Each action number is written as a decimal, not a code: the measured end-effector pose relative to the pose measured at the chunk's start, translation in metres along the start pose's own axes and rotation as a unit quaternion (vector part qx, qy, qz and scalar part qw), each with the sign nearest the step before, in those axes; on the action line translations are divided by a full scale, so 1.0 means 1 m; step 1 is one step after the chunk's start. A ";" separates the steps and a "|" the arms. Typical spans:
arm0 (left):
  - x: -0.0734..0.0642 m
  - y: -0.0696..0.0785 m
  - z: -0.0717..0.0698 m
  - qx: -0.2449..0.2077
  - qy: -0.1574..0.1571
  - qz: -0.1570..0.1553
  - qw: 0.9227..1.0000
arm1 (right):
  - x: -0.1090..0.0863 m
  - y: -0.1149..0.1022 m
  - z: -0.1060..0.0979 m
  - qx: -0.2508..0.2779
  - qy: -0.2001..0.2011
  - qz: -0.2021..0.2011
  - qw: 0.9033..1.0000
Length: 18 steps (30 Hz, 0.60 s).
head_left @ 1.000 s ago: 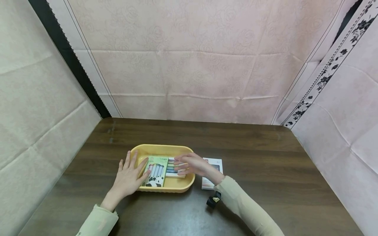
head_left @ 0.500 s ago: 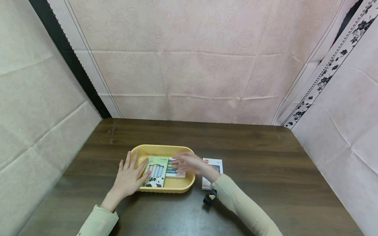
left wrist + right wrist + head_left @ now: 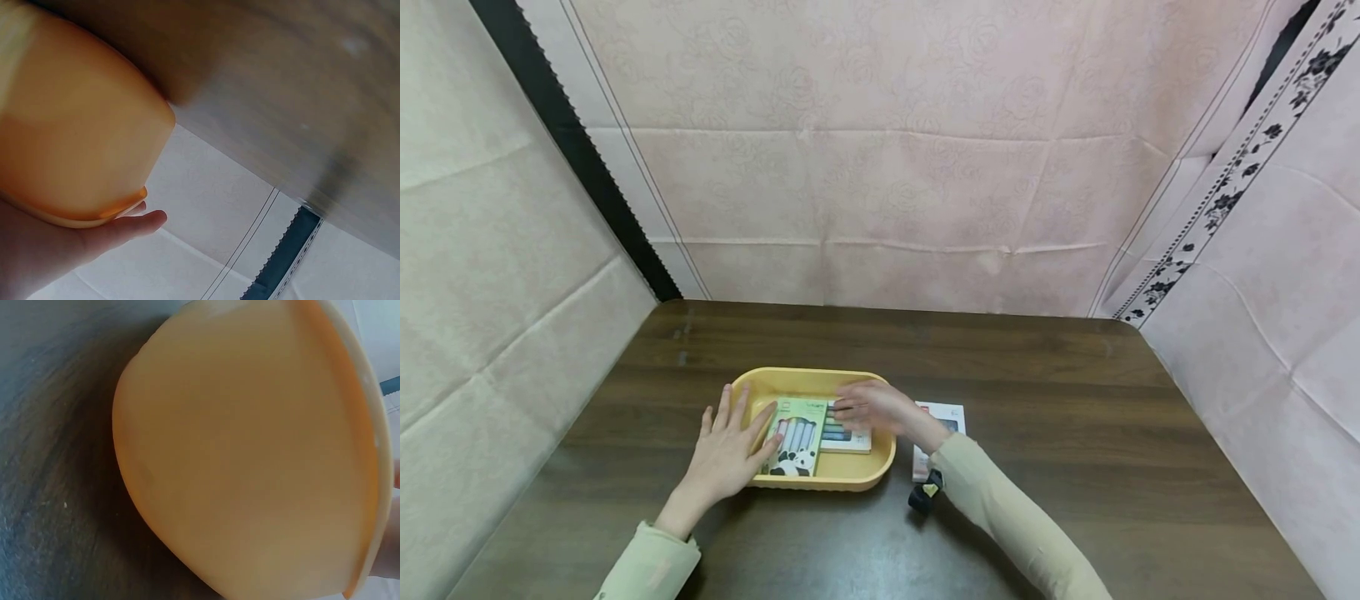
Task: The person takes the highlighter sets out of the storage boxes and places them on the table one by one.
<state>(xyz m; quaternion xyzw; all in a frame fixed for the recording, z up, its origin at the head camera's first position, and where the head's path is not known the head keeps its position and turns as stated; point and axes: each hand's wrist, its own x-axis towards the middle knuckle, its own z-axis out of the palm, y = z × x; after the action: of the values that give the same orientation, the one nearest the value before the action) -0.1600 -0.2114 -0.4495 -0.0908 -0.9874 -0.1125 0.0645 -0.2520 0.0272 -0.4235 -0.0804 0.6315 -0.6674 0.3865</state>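
A yellow plastic tray (image 3: 857, 482) stands on the table. In it lie a green box (image 3: 797, 433) with pictured coloured pens and a panda, and a white box (image 3: 852, 445) with coloured stripes. Over the tray's left end my left hand (image 3: 724, 450) lies with spread fingers, touching the rim. The left wrist view shows that hand (image 3: 94, 244) along the rim. My right hand (image 3: 880, 408) is above the tray's right end, fingers extended over the white box and partly hiding it, holding nothing. The tray's outer wall (image 3: 244, 450) fills most of the right wrist view.
Right of the tray, another white box (image 3: 951, 415) lies on the brown wooden table (image 3: 1075, 433), partly behind my right forearm. A dark device (image 3: 923, 493) is on my right wrist. Pale cloths (image 3: 895, 192) hang around the table's back and sides.
My right hand has shifted slightly leftward and up over the tray, and its wrist has moved left too. The left hand, tray and boxes have stayed put.
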 end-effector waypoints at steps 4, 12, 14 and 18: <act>0.000 0.000 0.000 0.004 0.000 -0.001 1.000 | 0.004 0.000 0.000 0.020 0.004 0.004 1.000; 0.000 0.001 0.000 0.001 -0.003 -0.004 1.000 | 0.009 -0.001 0.002 0.035 0.020 0.016 0.999; 0.000 0.001 0.000 0.001 -0.002 -0.004 1.000 | 0.010 -0.001 0.003 0.034 0.019 0.017 0.999; 0.001 0.001 0.000 0.004 -0.001 -0.004 1.000 | 0.013 -0.001 0.003 0.030 0.015 0.015 0.999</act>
<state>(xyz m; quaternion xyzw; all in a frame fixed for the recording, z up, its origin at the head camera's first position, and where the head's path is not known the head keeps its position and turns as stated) -0.1603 -0.2108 -0.4489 -0.0872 -0.9882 -0.1089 0.0634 -0.2595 0.0166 -0.4274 -0.0492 0.6178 -0.6814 0.3894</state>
